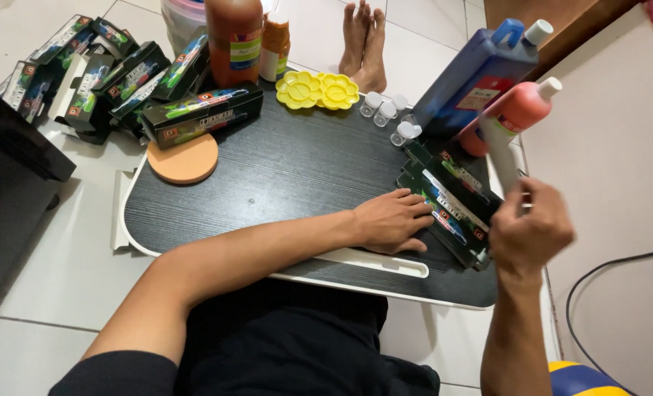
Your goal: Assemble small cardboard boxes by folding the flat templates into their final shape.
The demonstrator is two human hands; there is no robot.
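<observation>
My left hand [392, 220] lies flat on a small black lap table [282, 176], its fingertips touching a black flattened carton [451, 209] with colourful print at the table's right end. My right hand [529, 233] is raised just right of that carton, fingers closed around a whitish strip [504, 154] that sticks upward and is blurred. Several small clear vials with white caps [389, 114] stand near the table's far edge, beside a yellow flower-shaped palette [317, 90].
A pile of black printed boxes [114, 73] covers the table's far left and the floor. An orange round pad [185, 159] lies beneath one. Brown bottles [235, 33], a blue bottle [473, 73] and a pink bottle [513, 114] stand around. Someone's bare feet [363, 44] rest beyond.
</observation>
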